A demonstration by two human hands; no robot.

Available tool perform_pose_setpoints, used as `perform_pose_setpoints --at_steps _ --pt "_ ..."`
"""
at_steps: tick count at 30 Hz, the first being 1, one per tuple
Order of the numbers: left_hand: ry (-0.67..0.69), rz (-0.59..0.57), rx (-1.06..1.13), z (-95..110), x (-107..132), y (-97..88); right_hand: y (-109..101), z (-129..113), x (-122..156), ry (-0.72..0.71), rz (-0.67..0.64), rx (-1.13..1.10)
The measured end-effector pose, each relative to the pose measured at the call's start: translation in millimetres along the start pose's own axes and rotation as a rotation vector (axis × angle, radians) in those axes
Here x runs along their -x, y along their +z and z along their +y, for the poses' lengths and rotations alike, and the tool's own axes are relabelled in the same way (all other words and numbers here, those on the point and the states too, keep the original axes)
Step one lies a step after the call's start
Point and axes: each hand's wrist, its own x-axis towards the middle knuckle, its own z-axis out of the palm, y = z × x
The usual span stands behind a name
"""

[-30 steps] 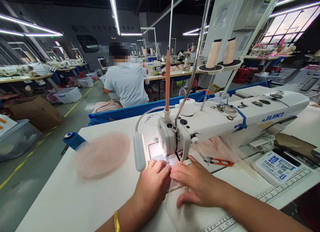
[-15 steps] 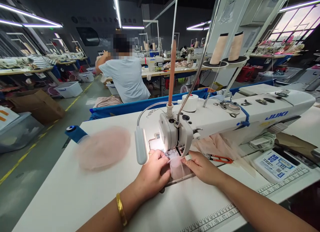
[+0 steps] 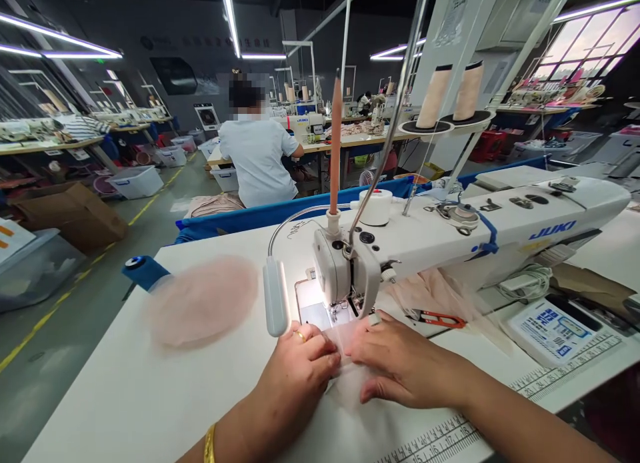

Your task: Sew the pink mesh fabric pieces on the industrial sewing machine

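Both hands work at the needle end of a white sewing machine (image 3: 435, 230), which stands on a white desk (image 3: 125, 396) with its arm reaching toward the right edge. Sheer pale fabric (image 3: 350, 383) lies between the hands, just in front of the needle and on the near-edge side of it. The left hand (image 3: 303, 370) has its fingers curled and its thumb pressed against them, pinching the fabric; a gold bracelet (image 3: 209, 443) circles the wrist. The right hand (image 3: 400, 363) lies over the fabric with fingers extended and thumb spread away from them; its fingertips are partly hidden. A grey lamp (image 3: 275, 296) hangs just beyond the left hand. A round, blurred pile of pink tulle (image 3: 205, 303) rests toward the left edge, beside a tilted blue thread cone (image 3: 145, 271) near the far left corner. Under the machine's arm lies more pink cloth (image 3: 435, 291), with orange-handled snips (image 3: 443, 319) at its near side. Toward the right edge sits a box with blue print (image 3: 545, 330), and ruler markings (image 3: 440, 440) run along the near edge. Beyond the far edge, a co-worker in a light shirt (image 3: 257, 160) sits facing away.
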Motion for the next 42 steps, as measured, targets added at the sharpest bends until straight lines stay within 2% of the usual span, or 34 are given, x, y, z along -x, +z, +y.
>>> perform_pose_setpoints --at_steps 15,21,27,42 --pt "-0.014 -0.014 -0.076 -21.1 -7.8 1.5 7.9 7.5 -7.7 0.051 0.079 0.050" --pt "0.045 -0.032 -0.012 -20.0 -5.7 -0.6 10.4 4.7 -7.4 0.041 0.076 0.099" --pt "0.036 -0.037 0.007 -22.0 -3.1 2.6 13.6 6.5 -7.0 0.016 0.094 0.095" --pt "-0.001 -0.040 -0.048 -45.1 1.1 12.8 19.0 10.1 -15.2 0.119 0.132 0.147"
